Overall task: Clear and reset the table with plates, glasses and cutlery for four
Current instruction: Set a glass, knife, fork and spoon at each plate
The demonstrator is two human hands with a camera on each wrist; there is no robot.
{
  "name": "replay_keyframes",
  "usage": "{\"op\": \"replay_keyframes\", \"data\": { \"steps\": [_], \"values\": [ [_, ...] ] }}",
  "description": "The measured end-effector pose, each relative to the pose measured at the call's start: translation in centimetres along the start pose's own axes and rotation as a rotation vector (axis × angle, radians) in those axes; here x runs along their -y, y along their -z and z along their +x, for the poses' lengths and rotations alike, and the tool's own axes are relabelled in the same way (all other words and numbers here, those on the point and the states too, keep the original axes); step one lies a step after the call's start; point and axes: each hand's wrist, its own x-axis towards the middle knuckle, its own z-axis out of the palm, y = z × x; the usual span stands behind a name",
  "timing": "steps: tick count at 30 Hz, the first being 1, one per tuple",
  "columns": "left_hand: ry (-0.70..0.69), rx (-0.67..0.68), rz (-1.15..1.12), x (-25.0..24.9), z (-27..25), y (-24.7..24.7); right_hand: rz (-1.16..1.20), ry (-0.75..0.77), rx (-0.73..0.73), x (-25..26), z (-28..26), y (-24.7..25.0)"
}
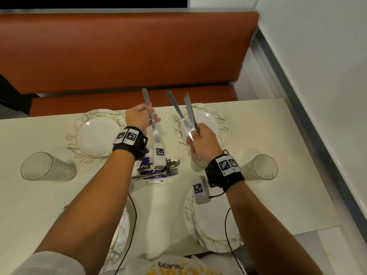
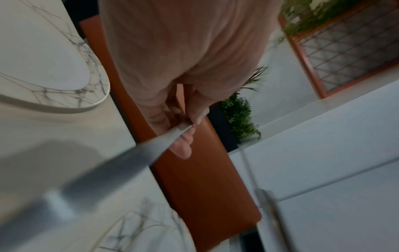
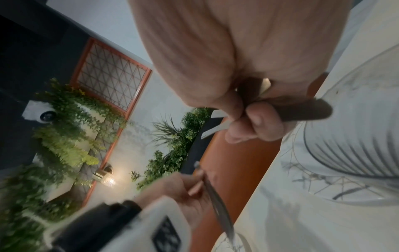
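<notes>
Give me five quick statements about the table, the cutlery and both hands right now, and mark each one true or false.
1. The left hand holds one knife. True.
2. The right hand is empty. False: it grips a bunch of knives.
3. Four plates lie on the table. True: far left plate, far right plate, and two near ones, partly hidden by the arms.
4. The left glass is filled with water. False: it looks empty.
5. No cutlery is left in the middle of the table. False: a spoon and a fork rest there between the arms.
</notes>
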Motion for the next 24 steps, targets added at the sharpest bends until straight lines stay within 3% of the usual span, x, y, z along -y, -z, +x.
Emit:
{"op": "replay_keyframes", "data": {
  "steps": [3,7,11,13,24],
  "values": [
    [0.135,0.006,0.077,2.5,2.4,-0.7,0.071,0.012,-0.009,-0.3,0.5,1.1],
    [0.216,-0.005,0.260,5.9,4.9,-1.8,0.195,0.019,-0.009,-0.4,0.5,2.7],
    [0.206,0.103,0.495,8.6,7.4,-2.8,0.191,0.016,0.002,-0.6,0.4,4.4],
    [0.202,0.062,0.584,8.8,8.0,-3.4,0.224,0.006,0.004,-0.6,0.2,4.9],
    [0.085,-0.027,0.632,9.6,10.6,-5.2,0.293,-0.020,0.004,-0.3,-0.1,5.9]
  ]
}}
